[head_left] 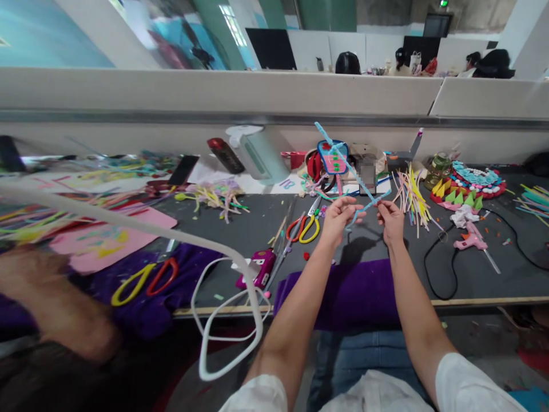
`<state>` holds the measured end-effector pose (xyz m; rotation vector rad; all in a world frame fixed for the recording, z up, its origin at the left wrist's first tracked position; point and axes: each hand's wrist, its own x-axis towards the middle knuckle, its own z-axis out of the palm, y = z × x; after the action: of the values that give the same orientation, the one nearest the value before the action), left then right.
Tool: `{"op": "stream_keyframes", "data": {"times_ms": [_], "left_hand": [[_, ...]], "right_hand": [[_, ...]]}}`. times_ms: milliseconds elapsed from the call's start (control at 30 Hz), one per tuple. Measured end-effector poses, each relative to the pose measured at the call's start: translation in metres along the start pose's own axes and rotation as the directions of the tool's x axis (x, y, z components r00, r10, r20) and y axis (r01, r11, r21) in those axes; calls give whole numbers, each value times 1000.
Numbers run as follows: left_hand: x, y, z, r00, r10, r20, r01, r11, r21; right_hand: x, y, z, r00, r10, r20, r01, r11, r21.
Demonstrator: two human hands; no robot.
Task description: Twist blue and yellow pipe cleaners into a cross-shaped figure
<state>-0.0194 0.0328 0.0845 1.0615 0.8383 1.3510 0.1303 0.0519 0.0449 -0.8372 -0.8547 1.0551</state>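
Above the dark table, both my hands hold a light blue pipe cleaner shape [360, 178]. It has a long straight stem rising up and to the left, with a crossing piece low down between my hands. My left hand [341, 216] is closed, its fingers pinching the left side of the crossing piece. On the other side, my right hand [391, 220] pinches the piece near the crossing. Just left of my left hand lie scissors with red and yellow handles [309, 229]. A purple cloth [355, 292] is spread at the table edge under my forearms.
A pink glue gun [470, 237] with a black cord lies to the right, near a bundle of pipe cleaners [412, 197]. A white cable [231, 252] loops at the left. Behind stand a kettle [257, 154] and a bottle [225, 154]. A co-worker's arm [55, 297] is far left.
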Motion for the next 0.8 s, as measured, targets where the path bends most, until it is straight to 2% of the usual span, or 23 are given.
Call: {"op": "stream_keyframes", "data": {"times_ms": [200, 367, 500, 633, 700, 800], "left_hand": [[-1, -18, 8, 1000, -29, -5, 29, 999, 21], [-5, -22, 9, 998, -45, 39, 41, 996, 84], [-7, -14, 4, 1000, -15, 20, 14, 998, 60], [-10, 0, -7, 1000, 6, -11, -6, 1000, -12], [-12, 6, -13, 1000, -22, -15, 21, 999, -45], [-14, 15, -19, 997, -72, 36, 75, 993, -93]], "right_hand": [[0, -2, 1, 998, 53, -22, -53, 998, 33], [3, -5, -4, 994, 105, -37, -102, 992, 76], [5, -4, -12, 988, 152, 23, -154, 981, 122], [7, -6, -21, 970, 228, 89, -243, 938, 248], [7, -8, -24, 953, 253, 168, -293, 910, 292], [7, -9, -25, 912, 285, 295, -365, 893, 263]]}}
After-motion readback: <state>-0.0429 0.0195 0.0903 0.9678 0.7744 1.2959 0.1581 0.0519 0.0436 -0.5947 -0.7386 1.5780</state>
